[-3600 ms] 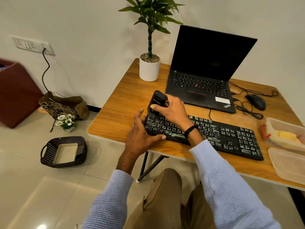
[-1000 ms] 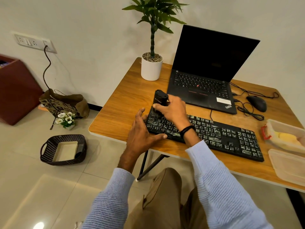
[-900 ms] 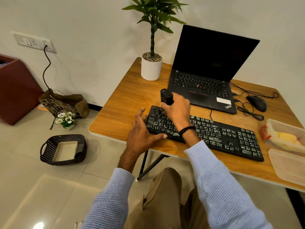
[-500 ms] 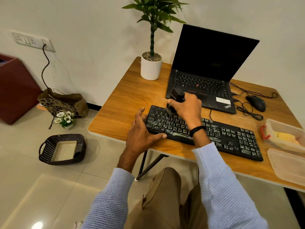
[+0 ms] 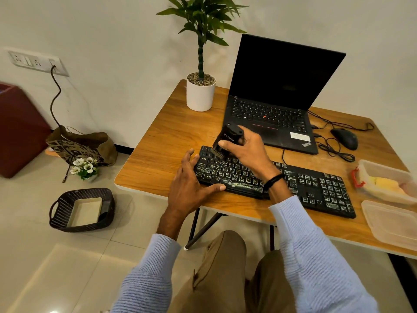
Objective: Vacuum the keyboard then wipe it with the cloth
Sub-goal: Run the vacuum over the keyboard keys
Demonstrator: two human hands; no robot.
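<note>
A black keyboard [image 5: 316,188] with whitish smears on its keys lies across the wooden table [image 5: 167,141]. My right hand [image 5: 246,150] grips a small black handheld vacuum [image 5: 229,137]; its brush tip rests on the keys at the keyboard's top left corner. My left hand [image 5: 189,188] lies flat against the keyboard's left end, fingers spread, thumb along its front edge. A yellow cloth [image 5: 383,184] sits in a clear plastic box [image 5: 381,170] at the table's right edge.
An open black laptop [image 5: 277,91] stands behind the keyboard, a potted plant [image 5: 200,91] to its left. A black mouse [image 5: 345,138] and cables lie at the back right. A clear lid [image 5: 392,224] lies front right. A dark basket [image 5: 61,213] sits on the floor.
My right hand swept the vacuum rightward along the top key rows, then came back left to the keyboard's top left corner. My left hand has stayed put.
</note>
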